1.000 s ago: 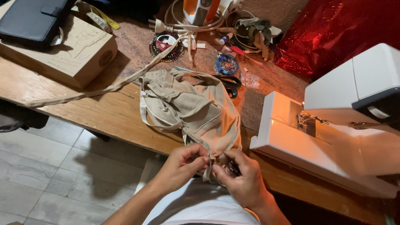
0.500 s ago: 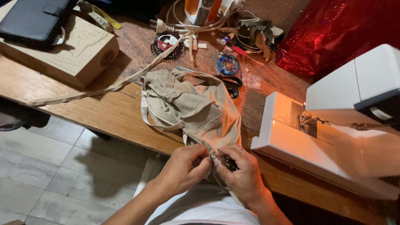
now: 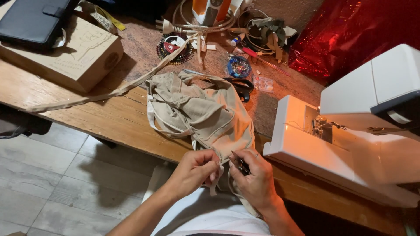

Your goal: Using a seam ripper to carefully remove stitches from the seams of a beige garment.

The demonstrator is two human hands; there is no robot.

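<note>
Low in the frame's centre, the left hand point(image 3: 194, 171) pinches the edge of the beige garment point(image 3: 205, 116), pulling it tight so the right hand point(image 3: 253, 177) can work a small dark tool point(image 3: 238, 162) at the seam. The garment hangs off the wooden table point(image 3: 100, 116); a white sewing machine point(image 3: 350, 131) stands right, grey floor tiles point(image 3: 48, 175) lower left.
</note>
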